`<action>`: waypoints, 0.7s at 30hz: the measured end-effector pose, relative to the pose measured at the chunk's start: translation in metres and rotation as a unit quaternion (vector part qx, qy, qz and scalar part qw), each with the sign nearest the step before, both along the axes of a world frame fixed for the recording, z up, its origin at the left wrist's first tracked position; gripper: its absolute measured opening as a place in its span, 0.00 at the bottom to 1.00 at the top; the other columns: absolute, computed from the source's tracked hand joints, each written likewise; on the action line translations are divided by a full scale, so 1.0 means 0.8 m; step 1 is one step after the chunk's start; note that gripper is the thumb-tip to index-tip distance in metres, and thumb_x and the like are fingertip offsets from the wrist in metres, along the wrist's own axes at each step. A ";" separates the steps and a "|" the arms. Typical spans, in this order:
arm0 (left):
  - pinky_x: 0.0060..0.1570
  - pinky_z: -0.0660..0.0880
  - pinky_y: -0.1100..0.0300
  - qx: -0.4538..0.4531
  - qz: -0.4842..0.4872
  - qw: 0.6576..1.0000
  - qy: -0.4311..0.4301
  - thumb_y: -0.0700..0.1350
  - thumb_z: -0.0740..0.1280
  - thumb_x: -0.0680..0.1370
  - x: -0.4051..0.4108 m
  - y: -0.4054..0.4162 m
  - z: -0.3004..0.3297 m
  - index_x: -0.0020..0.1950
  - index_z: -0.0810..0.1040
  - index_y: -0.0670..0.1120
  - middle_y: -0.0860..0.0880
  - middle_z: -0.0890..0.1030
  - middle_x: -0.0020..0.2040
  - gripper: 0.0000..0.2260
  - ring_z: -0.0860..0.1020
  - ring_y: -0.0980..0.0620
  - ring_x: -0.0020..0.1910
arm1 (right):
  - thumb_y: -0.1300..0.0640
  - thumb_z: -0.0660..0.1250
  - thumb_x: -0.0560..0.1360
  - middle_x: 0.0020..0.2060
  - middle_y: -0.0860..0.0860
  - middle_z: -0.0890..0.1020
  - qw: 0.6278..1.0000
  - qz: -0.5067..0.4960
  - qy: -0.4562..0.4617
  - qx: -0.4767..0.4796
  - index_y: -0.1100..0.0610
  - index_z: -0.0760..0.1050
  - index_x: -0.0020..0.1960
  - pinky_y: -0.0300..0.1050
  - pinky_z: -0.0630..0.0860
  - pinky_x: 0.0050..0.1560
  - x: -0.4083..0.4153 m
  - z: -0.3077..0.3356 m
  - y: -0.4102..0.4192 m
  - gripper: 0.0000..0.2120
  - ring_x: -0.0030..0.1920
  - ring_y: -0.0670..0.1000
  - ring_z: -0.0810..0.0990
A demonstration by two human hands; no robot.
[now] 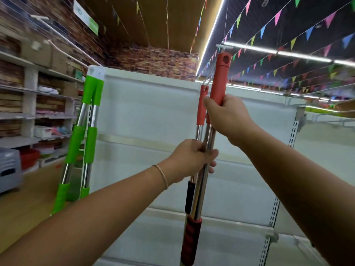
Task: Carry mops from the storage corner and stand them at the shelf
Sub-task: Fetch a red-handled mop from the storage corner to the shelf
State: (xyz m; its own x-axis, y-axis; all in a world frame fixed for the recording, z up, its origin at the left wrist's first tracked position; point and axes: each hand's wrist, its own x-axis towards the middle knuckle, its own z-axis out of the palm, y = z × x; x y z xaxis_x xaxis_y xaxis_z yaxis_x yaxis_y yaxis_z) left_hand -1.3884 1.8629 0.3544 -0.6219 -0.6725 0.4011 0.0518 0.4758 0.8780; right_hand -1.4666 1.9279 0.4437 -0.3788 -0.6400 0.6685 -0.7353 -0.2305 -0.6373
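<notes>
Two red-handled mops [220,77] with shiny steel poles stand upright in front of me, close to the white shelf [149,112]. My right hand [228,118] grips the red top grips of the pair. Lower down, my left hand [194,158] is closed around the steel poles. Two green-handled mops [90,116] lean against the shelf's left end, apart from my hands. All mop heads are out of view.
Stocked shelves [38,104] with boxes and plastic tubs line the left wall. A grey plastic crate [8,167] sits on the wooden floor at far left. A slotted shelf upright [294,135] stands at the right. Bunting hangs overhead.
</notes>
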 end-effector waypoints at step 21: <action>0.39 0.80 0.59 0.027 0.011 1.000 -0.002 0.43 0.70 0.77 -0.022 -0.037 0.014 0.52 0.78 0.38 0.41 0.84 0.47 0.09 0.85 0.45 0.43 | 0.48 0.62 0.79 0.34 0.53 0.78 0.999 -0.026 0.020 0.012 0.59 0.77 0.48 0.55 0.82 0.40 -0.032 0.003 -0.051 0.14 0.32 0.53 0.77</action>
